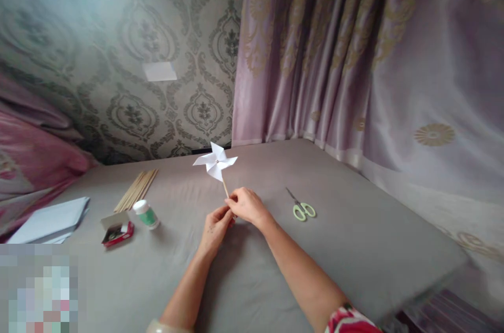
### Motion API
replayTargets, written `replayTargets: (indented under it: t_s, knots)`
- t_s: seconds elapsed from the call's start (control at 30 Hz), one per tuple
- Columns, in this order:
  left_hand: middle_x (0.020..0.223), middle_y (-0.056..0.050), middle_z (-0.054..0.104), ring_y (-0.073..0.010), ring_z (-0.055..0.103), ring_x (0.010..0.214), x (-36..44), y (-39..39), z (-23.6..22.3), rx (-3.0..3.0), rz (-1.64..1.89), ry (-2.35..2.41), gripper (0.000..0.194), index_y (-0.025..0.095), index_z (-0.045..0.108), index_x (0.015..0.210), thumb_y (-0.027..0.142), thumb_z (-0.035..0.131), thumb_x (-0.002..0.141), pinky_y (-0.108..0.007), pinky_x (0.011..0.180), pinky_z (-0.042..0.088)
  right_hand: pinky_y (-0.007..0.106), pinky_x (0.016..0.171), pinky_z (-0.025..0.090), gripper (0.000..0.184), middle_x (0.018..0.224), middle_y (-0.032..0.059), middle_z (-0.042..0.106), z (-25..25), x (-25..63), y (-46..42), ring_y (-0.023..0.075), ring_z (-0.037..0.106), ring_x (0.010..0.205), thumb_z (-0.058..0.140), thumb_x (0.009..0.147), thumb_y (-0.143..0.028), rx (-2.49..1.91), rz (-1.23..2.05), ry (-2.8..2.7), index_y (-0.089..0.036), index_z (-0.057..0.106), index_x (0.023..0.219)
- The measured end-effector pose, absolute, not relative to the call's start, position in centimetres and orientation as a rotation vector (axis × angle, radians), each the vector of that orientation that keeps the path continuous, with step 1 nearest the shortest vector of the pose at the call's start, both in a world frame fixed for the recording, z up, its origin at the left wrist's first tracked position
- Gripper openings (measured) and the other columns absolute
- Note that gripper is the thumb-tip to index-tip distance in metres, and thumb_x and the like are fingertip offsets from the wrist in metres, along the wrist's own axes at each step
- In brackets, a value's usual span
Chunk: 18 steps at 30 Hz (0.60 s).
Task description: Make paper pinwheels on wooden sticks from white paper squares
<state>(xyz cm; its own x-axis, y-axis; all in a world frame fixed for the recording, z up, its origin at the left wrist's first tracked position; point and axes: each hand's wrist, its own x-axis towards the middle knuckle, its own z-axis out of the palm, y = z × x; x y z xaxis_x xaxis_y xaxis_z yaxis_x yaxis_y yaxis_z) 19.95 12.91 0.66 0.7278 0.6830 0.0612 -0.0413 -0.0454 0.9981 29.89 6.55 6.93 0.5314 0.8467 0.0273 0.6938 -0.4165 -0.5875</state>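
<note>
- The left hand (217, 227) has its fingers closed around the lower stick (226, 188) of a white paper pinwheel (217, 162).
- The right hand (248, 206) pinches that stick just above.
- The pinwheel tilts slightly left, above the grey cloth (252, 280).
- Green-handled scissors (300, 207) lie to the right.
- Leftward are a white-capped bottle (147, 214), an open red box (118, 233), loose wooden sticks (136, 190) and pale sheets (53, 219).

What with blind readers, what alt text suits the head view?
Left hand and right hand hold a white paper pinwheel by its stick; green-handled scissors at right, bottle, open box and wooden sticks at left.
</note>
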Motion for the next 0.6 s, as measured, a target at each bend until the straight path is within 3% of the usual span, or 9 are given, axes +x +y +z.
replayTargets:
  t_s: [0.2,0.43,0.6]
  knots:
    - [0.056,0.0,0.06,-0.0119,0.05,0.055,20.2,13.5,0.1,1.558,0.646,0.578,0.059,0.009,0.073,0.08,0.065,0.067,0.061,-0.022,0.054,0.039,0.024,0.084,0.047,0.031,0.107,0.0076,0.073,5.1,29.5,6.3,0.0182,0.067,0.099,0.059,0.082,-0.03,-2.184,0.302,-1.098,-0.019,0.069,0.108]
    - [0.077,-0.007,0.072,-0.0203,0.063,0.072,20.3,13.4,0.0,1.7,0.553,0.554,0.06,0.012,0.073,0.091,0.065,0.064,0.065,-0.028,0.067,0.049,0.022,0.081,0.049,0.022,0.097,0.0049,0.076,3.9,30.1,5.7,0.0171,0.068,0.094,0.062,0.079,-0.028,-2.081,0.33,-0.958,-0.02,0.075,0.093]
    - [0.086,-0.009,0.074,-0.021,0.064,0.068,20.4,13.9,-0.8,2.018,0.562,0.574,0.055,0.016,0.072,0.099,0.061,0.055,0.073,-0.032,0.067,0.052,0.021,0.079,0.05,0.02,0.094,0.0033,0.076,3.6,32.2,4.2,0.016,0.069,0.087,0.062,0.079,-0.027,-2.063,0.351,-0.883,-0.02,0.076,0.092]
